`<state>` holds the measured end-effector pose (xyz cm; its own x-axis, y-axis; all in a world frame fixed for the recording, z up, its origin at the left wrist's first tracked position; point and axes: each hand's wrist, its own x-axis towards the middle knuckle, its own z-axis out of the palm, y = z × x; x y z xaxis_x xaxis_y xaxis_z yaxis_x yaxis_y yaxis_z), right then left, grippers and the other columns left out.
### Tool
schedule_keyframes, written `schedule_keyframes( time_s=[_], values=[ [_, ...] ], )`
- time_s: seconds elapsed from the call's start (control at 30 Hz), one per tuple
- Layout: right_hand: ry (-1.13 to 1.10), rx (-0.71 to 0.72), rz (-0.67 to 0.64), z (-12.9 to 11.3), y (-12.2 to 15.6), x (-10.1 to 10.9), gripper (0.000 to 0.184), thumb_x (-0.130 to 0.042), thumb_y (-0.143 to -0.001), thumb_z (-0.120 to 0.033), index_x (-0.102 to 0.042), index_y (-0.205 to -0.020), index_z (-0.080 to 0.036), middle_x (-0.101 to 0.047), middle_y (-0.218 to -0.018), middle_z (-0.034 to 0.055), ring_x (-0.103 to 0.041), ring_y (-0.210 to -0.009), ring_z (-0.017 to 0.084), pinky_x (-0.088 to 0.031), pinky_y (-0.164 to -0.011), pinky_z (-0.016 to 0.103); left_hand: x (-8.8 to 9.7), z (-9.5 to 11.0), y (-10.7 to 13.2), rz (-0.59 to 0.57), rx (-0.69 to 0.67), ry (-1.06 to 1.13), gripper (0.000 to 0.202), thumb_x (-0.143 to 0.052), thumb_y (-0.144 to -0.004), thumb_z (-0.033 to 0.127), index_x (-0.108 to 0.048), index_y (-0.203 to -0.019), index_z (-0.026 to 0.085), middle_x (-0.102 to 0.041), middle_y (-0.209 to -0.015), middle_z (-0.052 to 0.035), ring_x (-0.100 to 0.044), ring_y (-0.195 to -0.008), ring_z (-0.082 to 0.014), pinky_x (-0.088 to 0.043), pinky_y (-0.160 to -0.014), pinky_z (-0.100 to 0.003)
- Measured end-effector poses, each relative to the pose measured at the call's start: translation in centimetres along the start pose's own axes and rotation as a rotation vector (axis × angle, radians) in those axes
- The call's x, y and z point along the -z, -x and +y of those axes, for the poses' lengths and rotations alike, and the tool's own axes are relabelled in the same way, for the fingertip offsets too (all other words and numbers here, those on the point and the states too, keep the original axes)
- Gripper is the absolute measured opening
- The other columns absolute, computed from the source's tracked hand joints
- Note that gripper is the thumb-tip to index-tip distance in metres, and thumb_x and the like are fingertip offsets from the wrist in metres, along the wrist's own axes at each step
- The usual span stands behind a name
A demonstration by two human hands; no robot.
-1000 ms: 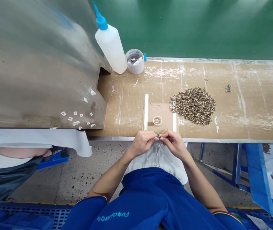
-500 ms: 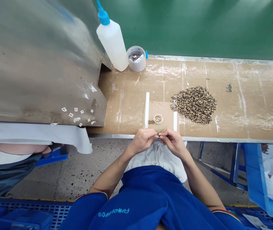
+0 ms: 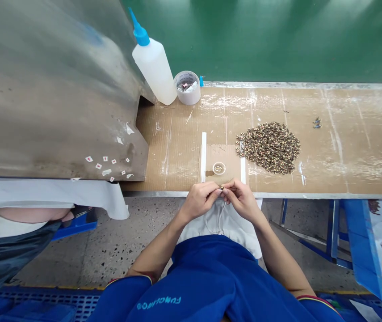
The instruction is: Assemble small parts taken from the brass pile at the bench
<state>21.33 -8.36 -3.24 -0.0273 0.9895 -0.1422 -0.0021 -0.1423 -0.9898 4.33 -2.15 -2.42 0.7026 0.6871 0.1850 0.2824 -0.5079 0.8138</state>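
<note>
At the near edge of the long worktop covered in brown cardboard (image 3: 184, 152), I see the bare left hand (image 3: 200, 200) and the bare right hand (image 3: 243, 200) meeting at their tips. The fingers of both are pinched on a tiny dark and gold piece (image 3: 222, 188), mostly hidden between them, so I cannot make out its shape. Just beyond the hands, I find a small, round, pale-rimmed dish (image 3: 213, 168), between two straight white strips (image 3: 203, 156). To its right lies a broad heap of small dark and gold pieces (image 3: 271, 147), reaching over the right-hand strip. Farther right, well apart from the heap, is a little cluster of blue and dark pieces (image 3: 317, 123). At the worktop's far left, I see a translucent white plastic bottle (image 3: 155, 69) with a pointed blue cap (image 3: 141, 36), just beside a round whitish tub holding scraps (image 3: 188, 98). On the left, a grey metal surface (image 3: 60, 98) carries small white labels with red marks (image 3: 98, 166).
</note>
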Motion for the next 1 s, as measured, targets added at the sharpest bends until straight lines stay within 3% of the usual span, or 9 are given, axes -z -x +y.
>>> schedule_keyframes(
  time_s=[0.5,0.67,0.83,0.93,1.0],
  values=[
    [0.006,0.025,-0.004,-0.4,0.2,0.1,0.035,-0.061,-0.092,-0.056,-0.06,-0.086,-0.021,-0.064,-0.069,0.0012,-0.063,-0.059,0.014,-0.053,-0.053,0.026,0.2,-0.2,0.2,0.039,-0.048,0.058,0.043,-0.039,-0.105,0.035,-0.06,-0.073,0.015,-0.061,-0.066,-0.003,-0.055,-0.061,-0.0126,-0.04,-0.059,-0.023],
    [-0.024,0.013,-0.006,-0.5,0.0,0.1,0.037,-0.062,-0.09,-0.058,-0.06,-0.086,-0.021,-0.064,-0.069,0.0011,-0.062,-0.058,0.014,-0.054,-0.053,0.026,0.4,0.1,0.0,0.057,-0.005,0.114,0.043,-0.04,-0.104,0.035,-0.06,-0.072,0.015,-0.062,-0.066,-0.0034,-0.056,-0.062,-0.0131,-0.042,-0.061,-0.024],
    [-0.045,0.032,0.007,-0.8,0.6,0.5,0.036,-0.063,-0.09,-0.056,-0.06,-0.085,-0.021,-0.065,-0.067,0.0013,-0.062,-0.055,0.014,-0.053,-0.05,0.026,2.1,1.1,1.4,0.003,0.176,0.156,0.033,-0.047,-0.1,0.029,-0.064,-0.077,0.014,-0.067,-0.072,-0.0034,-0.061,-0.067,-0.0134,-0.045,-0.064,-0.023],
    [0.011,0.077,0.034,-1.5,1.3,2.0,0.032,-0.065,-0.091,-0.052,-0.061,-0.083,-0.022,-0.066,-0.072,0.0025,-0.064,-0.057,0.014,-0.054,-0.052,0.026,3.6,1.3,3.2,0.056,0.332,0.18,0.03,-0.049,-0.099,0.032,-0.066,-0.081,0.015,-0.068,-0.07,-0.0021,-0.061,-0.065,-0.013,-0.046,-0.061,-0.022],
    [0.098,0.121,0.135,-1.9,1.6,3.6,0.029,-0.067,-0.09,-0.05,-0.063,-0.083,-0.022,-0.068,-0.077,0.0038,-0.066,-0.062,0.016,-0.055,-0.055,0.027,4.2,1.2,4.3,0.097,0.419,0.193,0.029,-0.049,-0.097,0.033,-0.067,-0.083,0.015,-0.068,-0.072,-0.0024,-0.062,-0.066,-0.013,-0.047,-0.061,-0.022]
  ],
)
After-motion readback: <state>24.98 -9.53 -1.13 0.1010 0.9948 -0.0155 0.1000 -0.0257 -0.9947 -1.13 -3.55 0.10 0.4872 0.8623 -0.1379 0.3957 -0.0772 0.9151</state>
